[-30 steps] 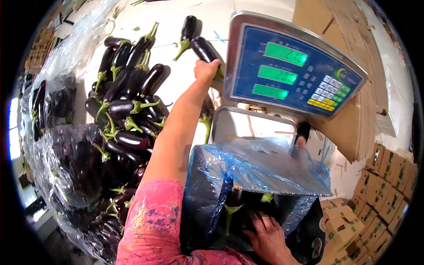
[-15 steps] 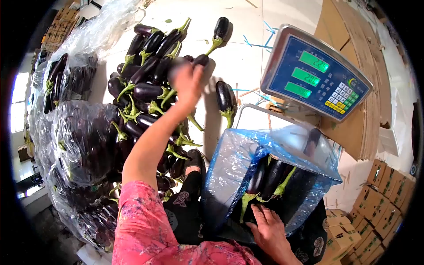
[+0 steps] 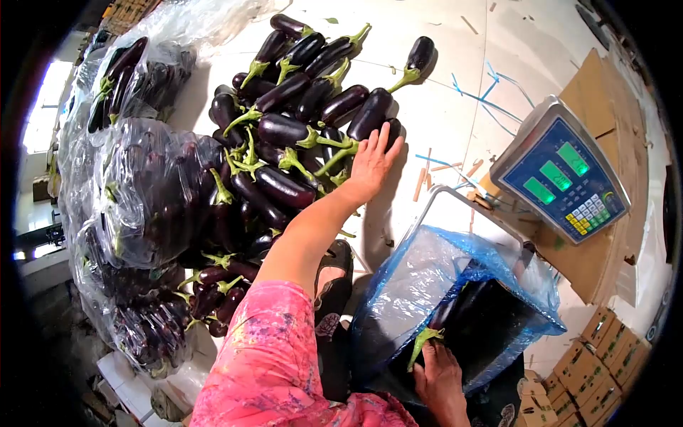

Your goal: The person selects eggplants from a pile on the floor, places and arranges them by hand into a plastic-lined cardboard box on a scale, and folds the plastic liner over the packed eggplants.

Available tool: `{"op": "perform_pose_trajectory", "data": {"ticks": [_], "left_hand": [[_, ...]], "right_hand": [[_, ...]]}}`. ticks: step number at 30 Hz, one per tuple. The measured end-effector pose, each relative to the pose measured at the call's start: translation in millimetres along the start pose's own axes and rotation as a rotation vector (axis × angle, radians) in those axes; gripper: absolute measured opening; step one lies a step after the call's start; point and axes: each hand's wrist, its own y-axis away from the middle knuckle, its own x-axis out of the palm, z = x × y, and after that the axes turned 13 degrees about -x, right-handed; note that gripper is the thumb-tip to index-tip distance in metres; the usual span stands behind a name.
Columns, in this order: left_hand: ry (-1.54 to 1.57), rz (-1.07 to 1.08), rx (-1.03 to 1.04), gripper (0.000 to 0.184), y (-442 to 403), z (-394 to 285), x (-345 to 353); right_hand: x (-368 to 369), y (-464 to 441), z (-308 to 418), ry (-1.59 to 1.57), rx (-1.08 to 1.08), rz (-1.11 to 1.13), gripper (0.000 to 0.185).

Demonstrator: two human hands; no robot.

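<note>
My left hand (image 3: 375, 165) reaches over the right edge of a heap of glossy dark eggplants (image 3: 284, 132). Its fingers are spread and rest against an eggplant (image 3: 371, 114), while another is partly hidden beside the fingertips. Low in the view, my right hand (image 3: 440, 373) is inside a container lined with a blue plastic bag (image 3: 416, 288). Its loosely extended fingers touch the green stem end of an eggplant (image 3: 429, 333) that lies tilted there. The deeper contents of the bag are too dark to make out.
A digital scale display (image 3: 562, 174) stands at the right beside flattened cardboard (image 3: 605, 242). Clear plastic wrap (image 3: 153, 192) covers more eggplants at the left. One eggplant (image 3: 420, 55) lies apart on the floor. Stacked cartons (image 3: 597, 363) fill the lower right.
The view has shifted, so the scene sits further right. My left hand has moved along the heap's right edge. The single eggplant near the container no longer lies apart there. Fewer eggplants show in the bag.
</note>
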Motion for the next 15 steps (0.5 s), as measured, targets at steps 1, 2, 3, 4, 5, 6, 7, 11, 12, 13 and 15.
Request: {"op": "perform_pose_trajectory", "data": {"ticks": [1, 2, 3, 4, 5, 6, 7, 11, 12, 13, 15], "left_hand": [[0.007, 0.003, -0.011, 0.070, -3, 4, -1], [0.051, -0.016, -0.014, 0.066, -5, 3, 0], [0.171, -0.042, -0.029, 0.065, -8, 1, -6], [0.289, -0.065, -0.040, 0.064, -10, 1, -11], [0.405, -0.086, -0.049, 0.062, -13, 3, -16], [0.450, -0.156, -0.058, 0.061, -22, 8, -27], [0.518, -0.251, -0.109, 0.060, -32, 16, -33], [0.138, -0.201, -0.397, 0.058, -74, 77, -28], [0.061, -0.095, -0.413, 0.056, -79, 98, -19], [-0.018, 0.012, -0.424, 0.053, -80, 113, -10], [-0.219, 0.032, -0.360, 0.047, -83, 111, -14]], "right_hand": [[-1, 0, 1, 0.018, 0.000, 0.007, 0.049], [-1, -1, 1, 0.010, -0.008, 0.006, 0.048], [0, -1, -1, 0.004, -0.013, 0.001, 0.047], [1, -2, -2, -0.005, -0.015, -0.005, 0.047], [2, -2, -3, 0.002, -0.014, -0.013, 0.046], [3, -3, -4, 0.007, -0.012, -0.020, 0.045], [5, -3, -5, 0.009, -0.009, -0.024, 0.044], [7, -6, -8, 0.025, -0.026, -0.010, 0.038], [4, -8, -7, 0.021, -0.021, -0.003, 0.037], [2, -9, -5, 0.016, -0.014, 0.003, 0.035], [-1, -13, -4, -0.002, 0.004, 0.009, 0.032]]}}
